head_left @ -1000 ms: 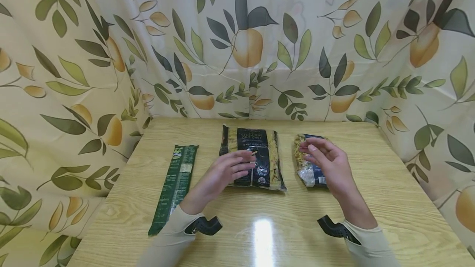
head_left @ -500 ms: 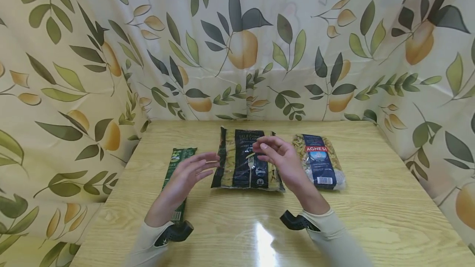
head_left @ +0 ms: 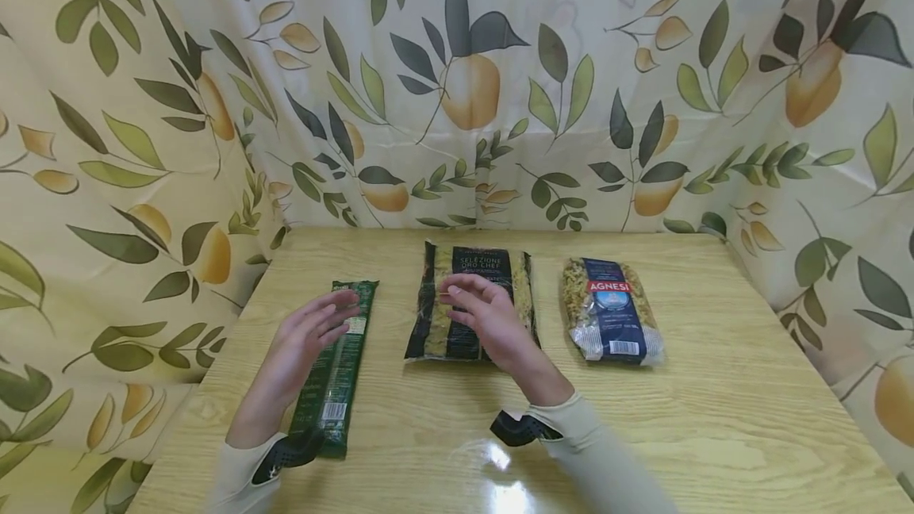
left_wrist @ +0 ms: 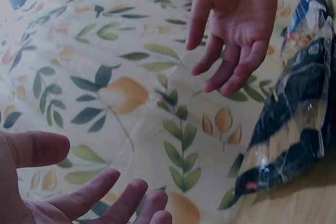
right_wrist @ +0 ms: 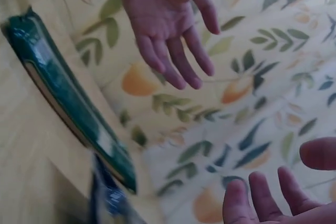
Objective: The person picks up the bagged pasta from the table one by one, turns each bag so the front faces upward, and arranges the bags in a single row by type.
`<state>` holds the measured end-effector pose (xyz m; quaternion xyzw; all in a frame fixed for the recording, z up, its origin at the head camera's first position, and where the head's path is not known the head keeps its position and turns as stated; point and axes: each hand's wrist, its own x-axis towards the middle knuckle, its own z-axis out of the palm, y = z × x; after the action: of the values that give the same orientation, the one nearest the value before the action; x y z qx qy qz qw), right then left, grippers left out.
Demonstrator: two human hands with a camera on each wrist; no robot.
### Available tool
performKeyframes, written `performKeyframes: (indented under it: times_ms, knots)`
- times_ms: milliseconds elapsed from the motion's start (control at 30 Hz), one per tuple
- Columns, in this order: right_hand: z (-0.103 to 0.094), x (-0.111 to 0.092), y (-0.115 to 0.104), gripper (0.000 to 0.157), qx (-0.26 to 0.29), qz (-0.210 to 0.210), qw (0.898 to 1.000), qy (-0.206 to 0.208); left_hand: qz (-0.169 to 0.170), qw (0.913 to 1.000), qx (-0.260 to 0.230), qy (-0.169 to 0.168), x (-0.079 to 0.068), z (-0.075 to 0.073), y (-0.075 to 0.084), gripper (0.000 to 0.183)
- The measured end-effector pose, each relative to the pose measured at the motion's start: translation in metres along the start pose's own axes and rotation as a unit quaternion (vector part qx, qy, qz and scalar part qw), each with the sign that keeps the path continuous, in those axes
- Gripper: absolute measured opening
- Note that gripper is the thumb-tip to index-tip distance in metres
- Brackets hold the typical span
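Observation:
My left hand (head_left: 296, 347) hovers over the long green pasta packet (head_left: 343, 375) at the left of the table, fingers loosely bent and holding nothing. In the head view my right hand (head_left: 493, 327) overlaps the black pasta bag (head_left: 432, 316) in the middle, its palm turned toward the left hand and its grasp vacant. To the right lies a clear and blue bag of pasta (head_left: 612, 312) with a red AGNESI label. Both wrist views show the two hands facing each other in the air, fingers spread. The right wrist view also has the green packet (right_wrist: 68, 93) lying flat.
A pale wood table (head_left: 721, 387) carries the three packets. Fabric printed with leaves and orange fruit (head_left: 471, 93) rises behind it and at both sides. Black wrist mounts (head_left: 524, 428) stick inward from the cuffs.
Both hands have swept left through the air, the left from the black bag to the green packet, the right from the AGNESI bag to the black bag. The packets stay in place.

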<state>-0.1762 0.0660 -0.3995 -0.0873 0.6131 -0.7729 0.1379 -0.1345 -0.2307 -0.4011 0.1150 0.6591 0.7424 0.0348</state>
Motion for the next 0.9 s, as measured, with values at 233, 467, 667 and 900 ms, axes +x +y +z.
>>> performKeyframes:
  times_ms: [233,467,667,900]
  knots:
    - [0.022,0.008,0.033,0.043,0.020,0.052,0.998,-0.040,-0.031,0.9974,0.021,0.063,-0.011,-0.018,-0.010,0.035]
    - [0.038,0.007,0.064,0.047,-0.003,0.084,0.993,-0.080,-0.127,0.9805,0.075,0.130,-0.017,-0.035,-0.026,0.049]
    - [0.050,0.003,0.074,0.050,0.011,0.102,0.990,-0.093,-0.184,0.9670,0.090,0.152,-0.025,-0.045,-0.038,0.061]
    - [0.067,-0.001,0.079,0.056,0.043,0.124,0.983,-0.132,-0.195,0.9676,0.082,0.138,-0.032,-0.048,-0.050,0.063]
